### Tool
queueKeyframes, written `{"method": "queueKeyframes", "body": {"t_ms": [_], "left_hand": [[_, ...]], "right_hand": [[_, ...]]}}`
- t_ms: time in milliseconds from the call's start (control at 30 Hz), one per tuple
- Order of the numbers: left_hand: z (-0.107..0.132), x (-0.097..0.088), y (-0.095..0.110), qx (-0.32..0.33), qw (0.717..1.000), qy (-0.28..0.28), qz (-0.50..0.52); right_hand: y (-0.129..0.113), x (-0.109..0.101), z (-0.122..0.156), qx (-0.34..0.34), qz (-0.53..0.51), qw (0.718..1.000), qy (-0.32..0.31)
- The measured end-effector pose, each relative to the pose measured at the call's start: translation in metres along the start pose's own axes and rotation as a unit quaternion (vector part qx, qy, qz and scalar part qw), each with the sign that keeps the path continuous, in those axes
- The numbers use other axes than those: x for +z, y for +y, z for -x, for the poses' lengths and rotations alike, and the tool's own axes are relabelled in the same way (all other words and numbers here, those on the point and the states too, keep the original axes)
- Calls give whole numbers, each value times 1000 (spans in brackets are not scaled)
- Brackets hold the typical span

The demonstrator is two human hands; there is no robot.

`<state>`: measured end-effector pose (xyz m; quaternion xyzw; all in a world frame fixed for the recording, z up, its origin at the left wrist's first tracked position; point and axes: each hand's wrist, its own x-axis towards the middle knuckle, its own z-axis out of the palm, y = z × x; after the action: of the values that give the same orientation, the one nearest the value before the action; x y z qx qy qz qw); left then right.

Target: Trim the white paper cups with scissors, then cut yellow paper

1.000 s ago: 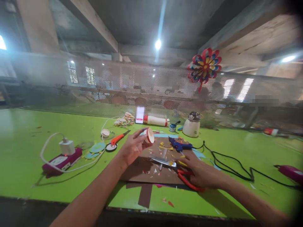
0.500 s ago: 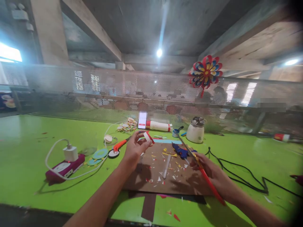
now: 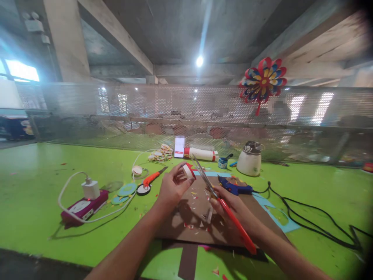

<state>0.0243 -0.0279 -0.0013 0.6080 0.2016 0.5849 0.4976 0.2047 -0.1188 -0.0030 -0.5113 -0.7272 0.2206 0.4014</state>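
Note:
Between the fingers and thumb of my left hand (image 3: 174,188) is a small white and red paper piece (image 3: 189,171), held above the board's far half. My right hand (image 3: 233,208) is closed on red-handled scissors (image 3: 233,219). Their blades point up and away, with the tips just right of the paper piece and apart from it. Below both hands lies a brown board (image 3: 175,229) strewn with small paper scraps. A blue glue gun (image 3: 234,186) rests at the board's right side, beyond my right hand. A clear stick (image 3: 209,215) is partly hidden by that hand.
At left are a purple power strip (image 3: 84,206) with a white charger, teal discs (image 3: 127,189) and an orange-handled knife (image 3: 153,177). Farther back stand a phone (image 3: 179,147), a white and red roll (image 3: 201,154) and a white jar (image 3: 250,161). Black cable (image 3: 314,214) runs right.
My right hand has swung the scissors left, bringing the blades close to the paper piece. The left hand keeps its hold. The view has shifted slightly, uncovering the glue gun.

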Motion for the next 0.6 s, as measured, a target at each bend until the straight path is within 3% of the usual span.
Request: {"method": "queueKeyframes", "body": {"t_ms": [167,367,467,600], "left_hand": [[8,8,11,-20,1000,-15,5],[20,18,29,-56,998,1,21],[21,18,28,-74,997,0,3],[18,15,16,-27,999,22,-28]], "right_hand": [[7,-2,7,-34,47,997,55],[5,1,18,-38,84,996,18],[2,3,21,-31,87,996,7],[1,3,22,-14,75,997,20]]}}
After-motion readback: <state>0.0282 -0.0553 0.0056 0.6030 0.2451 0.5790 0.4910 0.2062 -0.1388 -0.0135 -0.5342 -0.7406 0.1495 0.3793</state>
